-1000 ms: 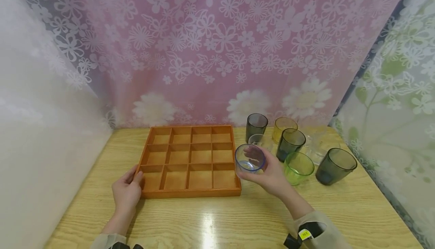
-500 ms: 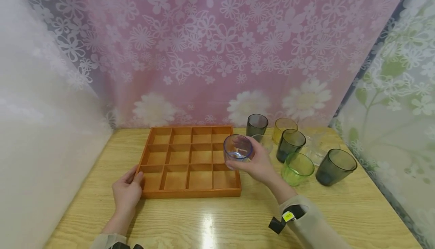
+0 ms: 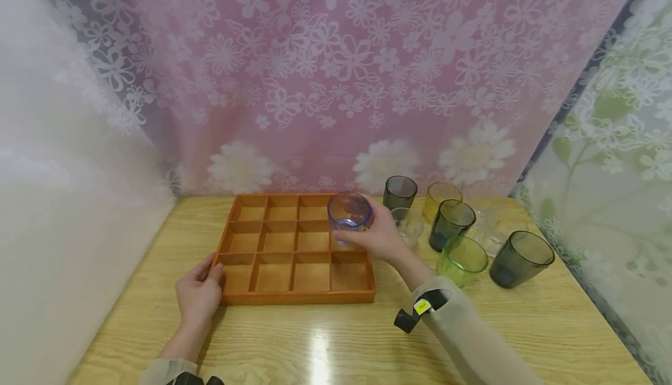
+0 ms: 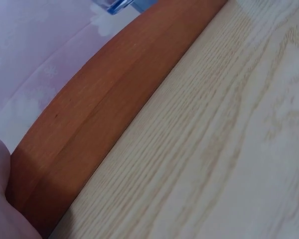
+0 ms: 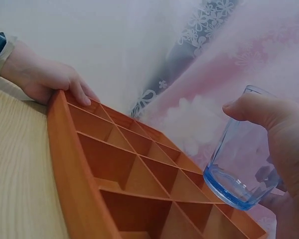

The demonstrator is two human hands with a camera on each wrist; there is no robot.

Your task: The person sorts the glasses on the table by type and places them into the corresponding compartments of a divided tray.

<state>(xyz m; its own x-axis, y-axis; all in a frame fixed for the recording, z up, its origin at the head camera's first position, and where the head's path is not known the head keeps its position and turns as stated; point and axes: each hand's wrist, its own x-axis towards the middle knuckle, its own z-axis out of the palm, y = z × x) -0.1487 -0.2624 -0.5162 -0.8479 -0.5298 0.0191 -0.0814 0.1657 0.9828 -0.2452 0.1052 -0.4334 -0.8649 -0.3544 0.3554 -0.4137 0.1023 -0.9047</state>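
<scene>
My right hand (image 3: 384, 234) grips a clear blue-tinted drinking glass (image 3: 343, 213), thumb on the near side and fingers round the back. The glass is over the right part of a wooden compartment tray (image 3: 296, 299). In the right wrist view the glass (image 5: 228, 172) tilts in that view, its thick blue base above the dividers; whether it touches them I cannot tell. At the tray's front left corner my left hand (image 3: 198, 294) holds the side wall, thumb over the rim. The left wrist view shows the tray's outer wall (image 4: 109, 99) resting on the table.
Right of the tray stand several glasses: dark grey ones (image 3: 400, 193), a yellow one (image 3: 442, 199), a green one (image 3: 463, 261) and clear ones (image 3: 408, 227). A pink flowered curtain (image 3: 315, 81) hangs behind the wood-grain table (image 3: 273, 344).
My right hand has carried the blue glass left and away from me, from beside the tray's right edge to over its compartments. The left hand keeps its hold on the tray.
</scene>
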